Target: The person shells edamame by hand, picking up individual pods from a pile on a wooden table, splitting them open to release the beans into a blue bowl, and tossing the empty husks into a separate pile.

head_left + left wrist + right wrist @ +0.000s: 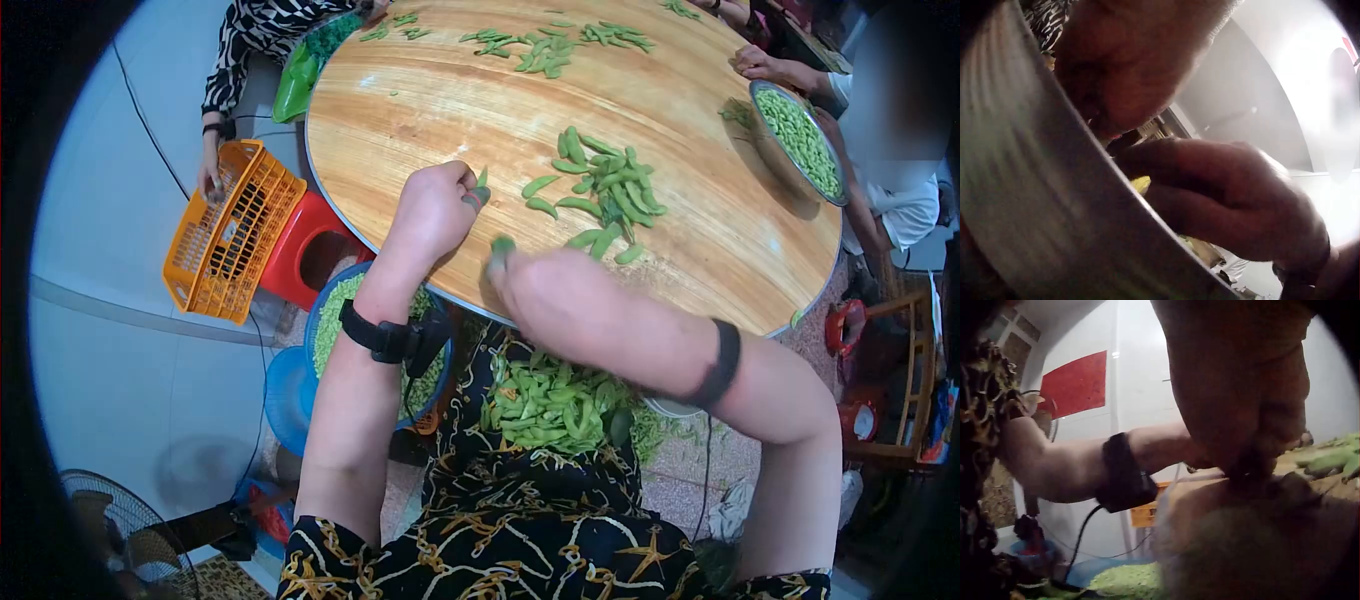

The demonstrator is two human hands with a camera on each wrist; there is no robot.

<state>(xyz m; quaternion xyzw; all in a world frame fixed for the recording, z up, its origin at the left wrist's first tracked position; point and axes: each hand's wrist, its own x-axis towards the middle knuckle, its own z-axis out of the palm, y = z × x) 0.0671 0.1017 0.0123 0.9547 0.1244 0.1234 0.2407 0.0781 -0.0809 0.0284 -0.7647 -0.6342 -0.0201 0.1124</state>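
Note:
At the near table edge, my left hand [437, 205] pinches a green soybean pod [483, 178] between thumb and fingers. A short way to its right, my right hand [565, 295] is bent over the rim, with a blurred green pod [502, 244] at its pinched thumb and fingertips. A loose pile of soybean pods [622, 185] lies just beyond both hands. Many pods [555, 405] are heaped in the lap below. In the left wrist view the right hand [1241, 194] shows beside a yellow-green pod tip [1141, 184], partly hidden by the table edge.
A blue basin of shelled beans [330, 325] stands under the left forearm, near a red stool [305, 245] and an orange crate [235, 230]. A metal bowl of beans [797, 140] sits at the table's right. Other people's hands [762, 65] are around the round table [430, 110].

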